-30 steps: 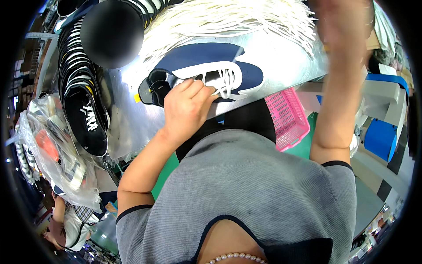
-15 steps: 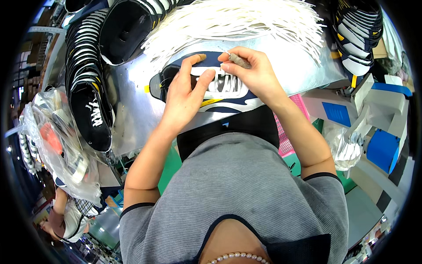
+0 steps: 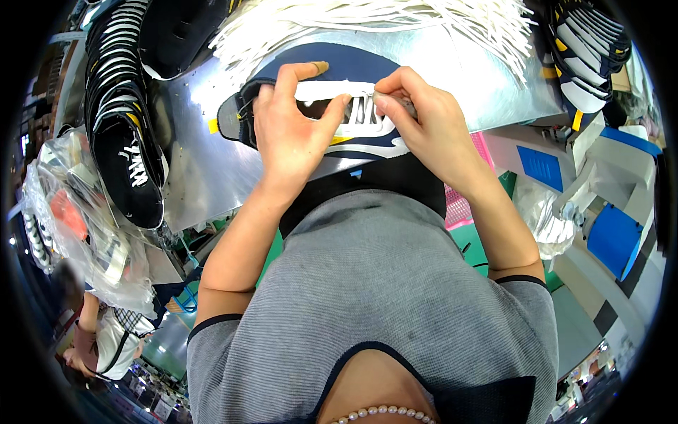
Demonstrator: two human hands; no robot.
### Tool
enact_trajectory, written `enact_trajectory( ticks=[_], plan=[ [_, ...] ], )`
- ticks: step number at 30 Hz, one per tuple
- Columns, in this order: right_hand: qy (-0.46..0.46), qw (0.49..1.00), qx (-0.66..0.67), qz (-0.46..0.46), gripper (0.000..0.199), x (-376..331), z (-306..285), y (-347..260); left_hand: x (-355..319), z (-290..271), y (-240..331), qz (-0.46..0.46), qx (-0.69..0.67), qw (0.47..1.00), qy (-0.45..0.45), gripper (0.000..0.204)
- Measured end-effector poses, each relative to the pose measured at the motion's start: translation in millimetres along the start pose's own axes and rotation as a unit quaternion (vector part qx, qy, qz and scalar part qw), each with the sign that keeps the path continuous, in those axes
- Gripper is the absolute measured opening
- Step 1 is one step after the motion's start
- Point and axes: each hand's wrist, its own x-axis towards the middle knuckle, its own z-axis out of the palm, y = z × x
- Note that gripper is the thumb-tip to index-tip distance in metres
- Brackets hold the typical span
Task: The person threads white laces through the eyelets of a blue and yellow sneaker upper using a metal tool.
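Note:
A navy and white shoe upper (image 3: 332, 60) with yellow accents lies on the metal table in front of me, its heel toward the left. White lace (image 3: 361, 112) crosses part of its opening. My left hand (image 3: 293, 127) grips the upper near the heel; its thumb presses by the eyelet row and its index finger, with a tan cover on the tip, reaches over the far side. My right hand (image 3: 427, 124) pinches thumb and index finger together at the lace on the eyelet strip's right part. Its other fingers curl inward, and what lies inside them is mostly hidden.
Many loose white laces (image 3: 374, 21) are heaped at the table's far side. Nested shoe uppers (image 3: 116, 92) stand at the left, another stack (image 3: 583, 60) at the right. Plastic bags (image 3: 85, 219) hang left; a pink basket (image 3: 460, 210) and grey-blue machine (image 3: 540, 166) are right.
The upper and both hands have shifted slightly up and left in view. The right fingers have closed at the lace; the wrapped-handle tool seen in them before is now mostly hidden.

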Motion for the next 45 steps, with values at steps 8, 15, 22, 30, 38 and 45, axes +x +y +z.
enact_trajectory(
  ticks=[8, 15, 22, 30, 38, 45],
  plan=[
    [-0.045, 0.98, -0.179, -0.071, 0.012, 15.1, 6.2, -2.1, -6.5, 3.8, 2.1, -0.034, -0.166, 0.985, -0.007, 0.033],
    [-0.131, 0.959, -0.228, -0.102, 0.011, 30.0, 5.6, -13.2, -6.6, -0.1, -18.2, -0.077, -0.188, 0.979, -0.033, 0.037],
    [0.043, 0.994, 0.046, 0.084, 0.02, 16.5, -2.9, 12.5, 5.2, -5.6, 0.8, -0.03, -0.081, 0.996, -0.029, 0.057],
    [0.152, 0.988, 0.041, 0.003, 0.015, 20.6, 24.1, 27.8, 28.8, -18.9, 12.2, -0.234, -0.272, 0.907, -0.218, 0.065],
    [0.029, 0.984, -0.015, -0.174, 0.024, 12.2, 11.1, 17.6, 27.0, -33.9, 5.7, -0.273, -0.367, 0.855, -0.245, 0.062],
    [0.028, 0.98, -0.048, -0.192, 0.023, 17.5, 7.5, 11.2, 27.9, -36.2, 8.4, -0.258, -0.303, 0.886, -0.239, 0.062]
  ],
)
